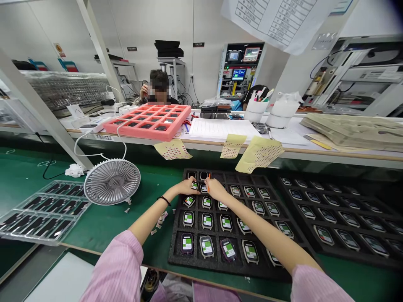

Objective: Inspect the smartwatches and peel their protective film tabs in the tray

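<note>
- Well, the fingertips of both hands are hard to make out: the hands bunch together over the top rows of the tray and hide what lies beneath them.
- The left hand (186,187) is curled down over a small smartwatch body (194,185), its fingers touching the device; whether they grip it or only rest there, I cannot tell.
- The right hand (215,189) sits just beside the left, its fingers bent and close together, with a thin orange sliver (208,181) poking up at them. The sliver is too small to name, and I cannot tell whether it is pinched.
- That smartwatch body lies near the top of a black foam tray (176,256), among rows of similar devices with green-and-white screen labels.
- A second black foam tray (315,212) of devices sits to the right; a grey desk fan (111,181) stands to the left, near a clear plastic tray (44,212).
- Across the bench, a co-worker (159,88) sits behind a pink tray (147,121), one hand raised to the head.
</note>
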`<state>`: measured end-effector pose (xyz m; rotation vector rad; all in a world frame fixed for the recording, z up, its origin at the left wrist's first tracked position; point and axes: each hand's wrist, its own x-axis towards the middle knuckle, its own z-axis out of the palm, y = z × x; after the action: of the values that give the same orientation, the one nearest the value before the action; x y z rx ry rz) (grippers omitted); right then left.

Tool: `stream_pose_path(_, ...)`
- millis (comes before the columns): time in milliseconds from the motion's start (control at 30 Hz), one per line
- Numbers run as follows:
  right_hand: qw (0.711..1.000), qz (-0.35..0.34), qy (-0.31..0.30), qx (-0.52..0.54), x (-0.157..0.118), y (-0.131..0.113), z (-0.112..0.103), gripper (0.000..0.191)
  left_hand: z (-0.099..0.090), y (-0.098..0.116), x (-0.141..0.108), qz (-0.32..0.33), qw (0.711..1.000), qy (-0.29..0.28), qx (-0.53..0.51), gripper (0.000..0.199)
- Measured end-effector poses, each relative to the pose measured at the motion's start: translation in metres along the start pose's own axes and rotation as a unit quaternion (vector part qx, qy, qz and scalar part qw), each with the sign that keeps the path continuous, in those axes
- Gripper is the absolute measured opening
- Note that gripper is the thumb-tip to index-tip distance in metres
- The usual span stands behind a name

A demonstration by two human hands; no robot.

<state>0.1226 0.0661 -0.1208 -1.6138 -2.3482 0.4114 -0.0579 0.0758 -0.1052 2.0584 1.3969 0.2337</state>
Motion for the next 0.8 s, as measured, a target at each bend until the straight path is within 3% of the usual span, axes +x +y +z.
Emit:
stream_pose_path(233, 0.993, 0.003, 0.013, 0.119, 0.007, 0.008, 0.007, 0.028, -0.005, -0.015, -0.002, 0.021, 0.985, -0.041, -0.167, 0.055)
stream_pose_path(500, 0.966, 0.046, 0.026, 0.253, 0.012, 0.005, 0.015, 0.023, 0.000, -0.015, -0.010, 0.038, 0.950, 0.023, -0.308, 0.060)
stream_pose_path(633, 0.926, 0.043, 0.035, 0.373, 0.002, 0.004, 0.001, 0.034, -0.002, 0.003, -0.016, 0.062, 0.929, 0.060, -0.361, 0.062)
stream_pose_path(733, 0.890, 0.035, 0.041, 0.453, -0.016, 0.009, -0.024, 0.040, -0.008, 0.026, -0.021, 0.067, 0.912, 0.089, -0.396, 0.062)
stream_pose_path(767, 0.874, 0.035, 0.040, 0.484, -0.024, 0.011, -0.034, 0.038, -0.010, 0.036, -0.024, 0.062, 0.902, 0.099, -0.416, 0.060)
stream_pose_path(800, 0.837, 0.041, 0.032, 0.545, -0.031, 0.014, -0.045, 0.036, -0.012, 0.046, -0.026, 0.057, 0.892, 0.107, -0.436, 0.057)
